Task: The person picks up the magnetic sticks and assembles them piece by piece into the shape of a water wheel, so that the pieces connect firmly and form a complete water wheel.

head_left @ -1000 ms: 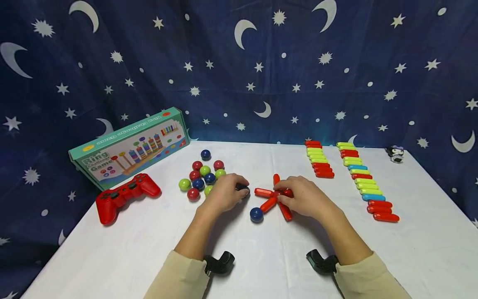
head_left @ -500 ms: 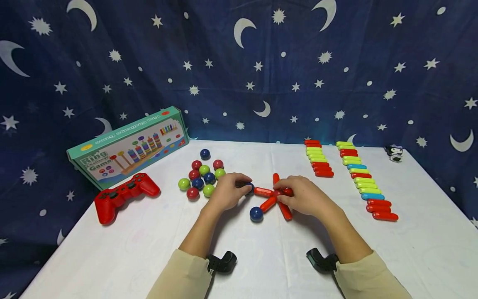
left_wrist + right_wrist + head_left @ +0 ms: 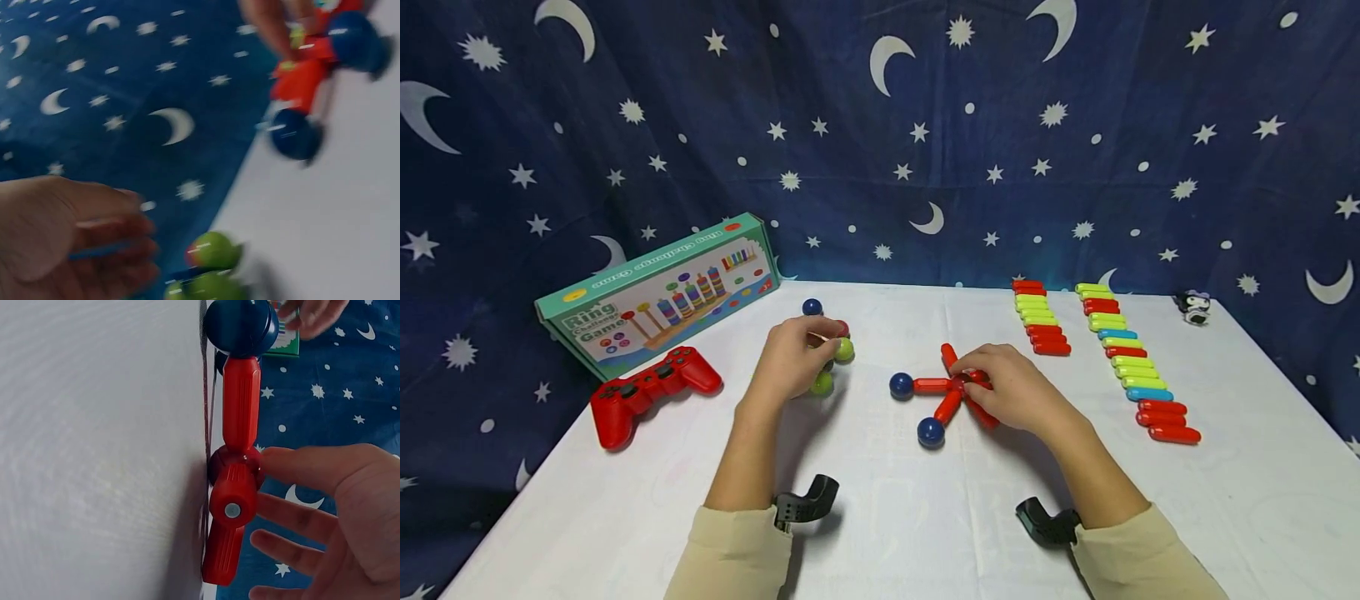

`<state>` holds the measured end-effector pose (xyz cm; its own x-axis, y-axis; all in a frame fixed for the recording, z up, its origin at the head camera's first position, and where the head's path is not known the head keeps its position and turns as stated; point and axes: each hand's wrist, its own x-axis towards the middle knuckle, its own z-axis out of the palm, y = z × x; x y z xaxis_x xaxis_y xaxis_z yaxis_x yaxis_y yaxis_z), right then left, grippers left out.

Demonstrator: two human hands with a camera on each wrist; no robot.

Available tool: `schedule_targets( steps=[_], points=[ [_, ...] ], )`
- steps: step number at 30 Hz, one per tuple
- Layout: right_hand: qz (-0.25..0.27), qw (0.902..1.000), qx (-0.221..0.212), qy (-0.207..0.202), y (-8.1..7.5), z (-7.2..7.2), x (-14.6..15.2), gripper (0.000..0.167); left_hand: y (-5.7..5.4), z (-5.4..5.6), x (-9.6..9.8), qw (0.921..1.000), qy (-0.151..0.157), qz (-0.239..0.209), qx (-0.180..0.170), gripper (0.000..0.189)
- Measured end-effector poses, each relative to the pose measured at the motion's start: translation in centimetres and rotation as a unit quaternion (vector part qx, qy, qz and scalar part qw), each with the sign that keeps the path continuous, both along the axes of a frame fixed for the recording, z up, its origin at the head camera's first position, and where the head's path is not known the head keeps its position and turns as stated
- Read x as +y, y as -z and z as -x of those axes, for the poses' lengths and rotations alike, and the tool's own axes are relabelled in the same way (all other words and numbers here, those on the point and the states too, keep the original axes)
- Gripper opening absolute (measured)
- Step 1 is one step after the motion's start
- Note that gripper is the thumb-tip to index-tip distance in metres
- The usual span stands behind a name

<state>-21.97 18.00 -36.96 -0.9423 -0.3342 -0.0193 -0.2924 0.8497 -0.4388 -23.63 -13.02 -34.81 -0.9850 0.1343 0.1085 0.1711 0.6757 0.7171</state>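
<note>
At mid-table lies a star of red rods (image 3: 932,386), joined around a red ball (image 3: 219,465). A blue ball (image 3: 901,386) sits on the left rod's end and another blue ball (image 3: 931,432) on the front rod's end. My right hand (image 3: 1018,387) pinches the red centre ball with thumb and index finger; its other fingers are spread in the right wrist view. My left hand (image 3: 793,354) is over the loose balls, partly hiding them, beside a green ball (image 3: 845,349). In the left wrist view its fingers are loosely bent around nothing.
Two rows of yellow, red and blue rods (image 3: 1125,342) lie at the right. A red game controller (image 3: 655,396) and a green game box (image 3: 662,292) stand at the left. A small figurine (image 3: 1193,308) is at the back right, before a starry cloth (image 3: 850,167).
My left hand set the blue ball against the left rod's end, let go and moved left to the loose balls. The star turned slightly and shifted right; my right hand stayed on it.
</note>
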Motion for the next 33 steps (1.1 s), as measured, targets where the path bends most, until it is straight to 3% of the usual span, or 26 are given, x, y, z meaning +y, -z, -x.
schedule_targets(
  steps=[7, 16, 20, 26, 33],
  points=[
    [-0.012, 0.9996, 0.02, 0.016, -0.1, -0.1, -0.5, 0.03, -0.6, -0.3, -1.9, 0.9923, 0.045, 0.093, -0.068, 0.029],
    [-0.026, 0.9988, 0.039, 0.014, 0.0, 0.0, -0.6, 0.025, -0.2, -0.3, -0.4, 0.9794, 0.073, 0.174, -0.071, 0.027],
    [-0.01, 0.9992, 0.037, 0.008, 0.0, 0.0, -0.5, 0.023, 0.0, -0.2, 0.4, 0.9803, 0.075, 0.163, -0.083, 0.025],
    [0.015, 0.9996, 0.021, 0.01, 0.0, 0.1, -0.6, 0.024, 1.0, 0.7, 2.6, 0.9847, 0.091, 0.134, -0.064, 0.025],
    [-0.032, 0.9975, 0.058, 0.026, 0.2, -0.1, -1.4, 0.029, 2.4, 2.0, 5.4, 0.9891, 0.107, 0.076, -0.067, 0.026]
  ],
)
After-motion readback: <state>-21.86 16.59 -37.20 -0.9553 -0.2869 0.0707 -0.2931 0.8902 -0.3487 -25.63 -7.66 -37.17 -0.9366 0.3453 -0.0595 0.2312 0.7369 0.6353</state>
